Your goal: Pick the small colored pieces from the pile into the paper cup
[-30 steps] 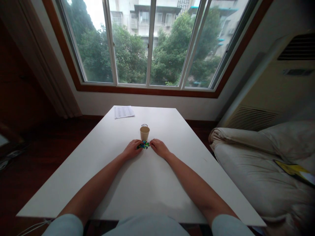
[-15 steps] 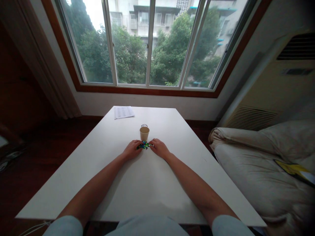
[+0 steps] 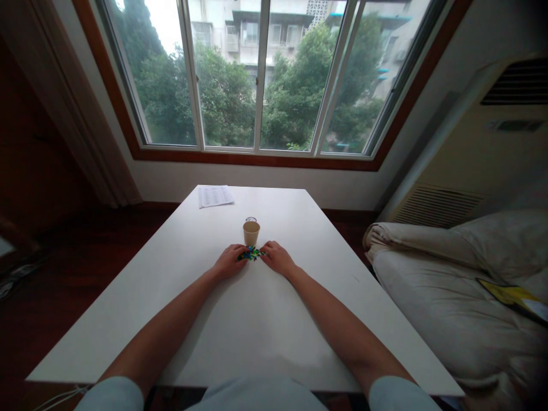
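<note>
A small pile of tiny coloured pieces [image 3: 252,253], mostly green and blue with dark ones among them, lies on the white table [image 3: 261,325] between my hands. They are too small to name. My left hand [image 3: 232,260] curls its fingers and thumb around the pile's left side, with some pieces between them. At the right side, the bent fingers of my right hand [image 3: 276,257] come together at the pile's edge; what they pinch is hidden. Just behind the pile stands an upright brown paper cup [image 3: 251,233]. Its inside bottom cannot be seen.
A thin ring-like object [image 3: 250,219] lies just behind the cup. Printed sheets of paper [image 3: 216,196] rest at the table's far left corner. Beyond the right edge is a pale covered couch or bed [image 3: 436,285]; a window [image 3: 257,85] fills the far wall.
Both hands stay at the pile in nearly the same place. A few pieces near my right fingertips have shifted slightly; the cup has not moved.
</note>
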A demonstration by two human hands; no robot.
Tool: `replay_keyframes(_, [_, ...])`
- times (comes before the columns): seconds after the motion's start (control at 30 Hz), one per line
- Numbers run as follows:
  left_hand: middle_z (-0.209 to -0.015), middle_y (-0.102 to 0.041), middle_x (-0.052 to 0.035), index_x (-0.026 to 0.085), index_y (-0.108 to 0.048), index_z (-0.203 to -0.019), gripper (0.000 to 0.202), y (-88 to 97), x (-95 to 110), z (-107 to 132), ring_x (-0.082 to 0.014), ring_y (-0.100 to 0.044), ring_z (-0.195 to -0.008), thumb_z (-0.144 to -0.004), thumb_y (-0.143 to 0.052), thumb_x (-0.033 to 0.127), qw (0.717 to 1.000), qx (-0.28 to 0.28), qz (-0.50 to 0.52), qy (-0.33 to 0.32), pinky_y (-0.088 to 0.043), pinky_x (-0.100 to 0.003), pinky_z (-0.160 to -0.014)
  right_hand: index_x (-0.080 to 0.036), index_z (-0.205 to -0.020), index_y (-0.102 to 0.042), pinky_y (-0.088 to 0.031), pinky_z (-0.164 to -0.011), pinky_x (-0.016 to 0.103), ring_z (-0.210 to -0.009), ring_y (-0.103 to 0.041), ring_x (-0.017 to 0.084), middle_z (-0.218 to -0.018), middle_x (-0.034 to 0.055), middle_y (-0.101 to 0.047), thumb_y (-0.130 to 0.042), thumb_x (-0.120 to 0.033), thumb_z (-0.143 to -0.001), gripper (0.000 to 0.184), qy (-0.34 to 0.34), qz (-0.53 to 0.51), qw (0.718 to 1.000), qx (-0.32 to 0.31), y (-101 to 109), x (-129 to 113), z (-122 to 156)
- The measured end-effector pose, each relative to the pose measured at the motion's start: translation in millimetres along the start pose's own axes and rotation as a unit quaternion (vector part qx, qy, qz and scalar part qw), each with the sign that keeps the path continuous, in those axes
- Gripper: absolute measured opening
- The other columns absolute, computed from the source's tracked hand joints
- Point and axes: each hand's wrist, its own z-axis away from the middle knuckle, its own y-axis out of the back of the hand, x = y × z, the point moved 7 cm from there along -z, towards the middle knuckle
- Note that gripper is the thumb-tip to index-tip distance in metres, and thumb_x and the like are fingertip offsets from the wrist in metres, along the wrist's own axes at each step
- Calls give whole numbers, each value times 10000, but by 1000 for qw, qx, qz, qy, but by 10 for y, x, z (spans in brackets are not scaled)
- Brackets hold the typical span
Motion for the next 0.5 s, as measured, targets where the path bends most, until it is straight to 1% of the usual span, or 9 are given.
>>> replay_keyframes(0.33, [-1244, -656, -76, 237, -658, -1243, 391, -38, -20, -6, -239, -577, -1168, -854, -628, 264, 1000, -9, -13, 2, -446, -384, -1060, -213, -1041, -703, -435, -928, 284, -1025, -538, 176, -1014, 58, -617, -532, -195, -973, 185, 7, -7, 1000, 1, -69, 49, -28])
replay_keyframes(0.43, [-1241, -658, -73, 242, -657, -1247, 395, -22, -6, -4, -237, -578, -1167, -854, -627, 266, 1000, -5, -11, 2, -446, -380, -1060, -221, -1060, -700, -432, -932, 281, -1035, -535, 176, -1021, 56, -618, -533, -186, -968, 193, -6, 1, 1000, -6, -71, 54, -25])
replay_keyframes(0.5, [-1243, -658, -71, 245, -653, -1252, 396, -13, 6, -2, -236, -577, -1168, -858, -624, 270, 1000, -4, -9, 0, -448, -375, -1057, -230, -1094, -691, -431, -932, 283, -1055, -528, 184, -1051, 59, -615, -554, -209, -960, 193, -20, 11, 1000, -6, -54, 57, -14])
